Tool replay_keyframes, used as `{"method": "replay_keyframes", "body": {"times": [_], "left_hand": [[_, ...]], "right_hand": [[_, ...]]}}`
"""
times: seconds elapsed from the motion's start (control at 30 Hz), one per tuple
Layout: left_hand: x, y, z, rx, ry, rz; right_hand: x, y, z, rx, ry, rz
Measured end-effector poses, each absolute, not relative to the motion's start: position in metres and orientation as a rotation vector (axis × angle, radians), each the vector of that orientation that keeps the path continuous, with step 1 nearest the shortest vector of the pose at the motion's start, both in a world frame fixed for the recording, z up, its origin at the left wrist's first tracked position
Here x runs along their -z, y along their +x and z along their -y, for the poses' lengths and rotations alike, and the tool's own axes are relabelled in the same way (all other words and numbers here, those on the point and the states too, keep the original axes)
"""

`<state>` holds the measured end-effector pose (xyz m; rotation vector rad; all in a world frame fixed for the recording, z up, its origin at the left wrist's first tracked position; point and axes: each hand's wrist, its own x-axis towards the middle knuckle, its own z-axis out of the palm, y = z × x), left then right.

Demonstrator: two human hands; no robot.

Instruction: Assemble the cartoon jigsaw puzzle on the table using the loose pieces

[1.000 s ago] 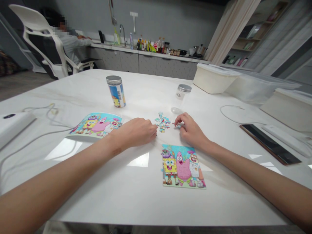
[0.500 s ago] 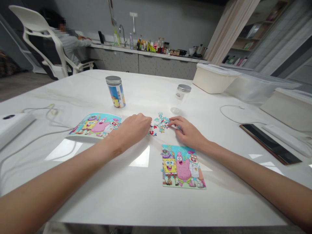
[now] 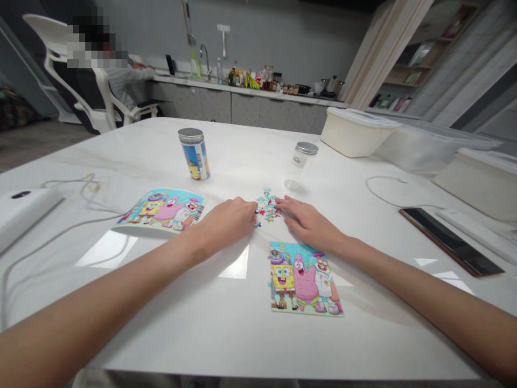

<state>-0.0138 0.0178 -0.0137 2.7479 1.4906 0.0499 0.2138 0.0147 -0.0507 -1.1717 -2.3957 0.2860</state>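
Note:
Loose jigsaw pieces (image 3: pixel 267 210), blue, red and white, lie in a small pile on the white table. At the pile's left edge rests my left hand (image 3: pixel 232 218), fingers curled closed; whatever it may hold is hidden. My right hand (image 3: pixel 309 221) is open, palm down, its outstretched fingertips at the right edge of the pieces. Just below it lies a square cartoon jigsaw (image 3: pixel 305 277), its pieces joined, with a small blue bit showing at its left edge. Left of my left hand, a curved picture sheet (image 3: pixel 165 210) carries the same cartoon characters.
A picture-wrapped jar (image 3: pixel 194 155) and a clear jar (image 3: pixel 301 164), both silver-lidded, stand beyond the pieces. Storage boxes (image 3: pixel 355 132) and a dark phone-like slab (image 3: pixel 448 241) are at right. Cables and a white device (image 3: pixel 28 213) lie left. A person (image 3: pixel 121 81) sits by the counter.
My left hand has shifted slightly right and down, pressing in on the pile's left side. The pieces are gathered more tightly. My right fingers lie flatter and closer together.

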Motion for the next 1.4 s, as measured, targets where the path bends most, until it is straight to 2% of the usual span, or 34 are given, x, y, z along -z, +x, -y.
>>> {"method": "replay_keyframes", "body": {"times": [0.43, 0.67, 0.8, 1.4], "left_hand": [[0.003, -0.023, -0.028, -0.176, 2.546, -1.562], [-0.010, -0.031, -0.035, -0.038, 2.422, -1.542], [-0.007, -0.029, -0.034, -0.083, 2.431, -1.541], [-0.004, -0.033, -0.041, 0.014, 2.338, -1.401]], "right_hand": [[0.045, 0.212, -0.011, -0.261, -1.131, 2.433], [0.043, 0.212, -0.010, -0.328, -1.140, 2.383], [0.042, 0.212, -0.008, -0.301, -1.008, 2.529], [0.044, 0.211, -0.010, -0.357, -1.063, 2.442]]}}
